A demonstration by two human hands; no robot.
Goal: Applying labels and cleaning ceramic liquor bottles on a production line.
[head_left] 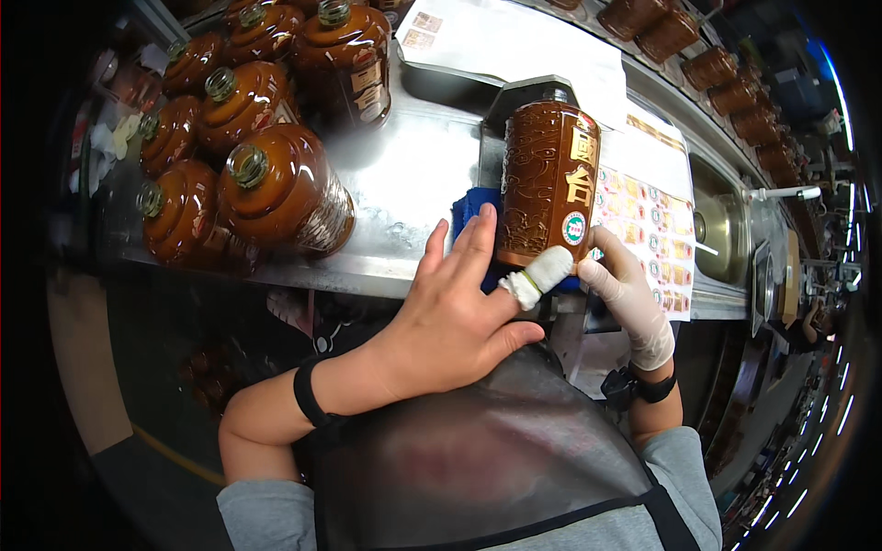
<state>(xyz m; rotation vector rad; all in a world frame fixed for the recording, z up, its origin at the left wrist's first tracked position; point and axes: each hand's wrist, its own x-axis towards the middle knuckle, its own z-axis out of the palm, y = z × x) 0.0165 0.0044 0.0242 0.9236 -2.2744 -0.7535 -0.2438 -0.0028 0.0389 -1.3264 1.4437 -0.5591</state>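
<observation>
A brown bottle (542, 184) with gold characters and a raised pattern lies tilted in a metal cradle (501, 115), its base toward me. A small round white-and-green sticker (574, 228) sits near its lower right edge. My left hand (450, 312) is bare except for a white cloth finger cover (548, 271) on the index finger, which touches the bottle beside the sticker. The other fingers are spread and hold nothing. My right hand (629, 285), in a thin whitish glove, grips the bottle's lower right corner between thumb and fingers. Part of that grip is hidden.
Several glossy brown bottles (289, 188) with uncapped necks stand on the metal bench (413, 184) at left. Sheets of colourful stickers (652, 239) lie right of the cradle. Beyond them is a sink (721, 220) with a tap (785, 194). A blue cloth (473, 207) lies by the bottle.
</observation>
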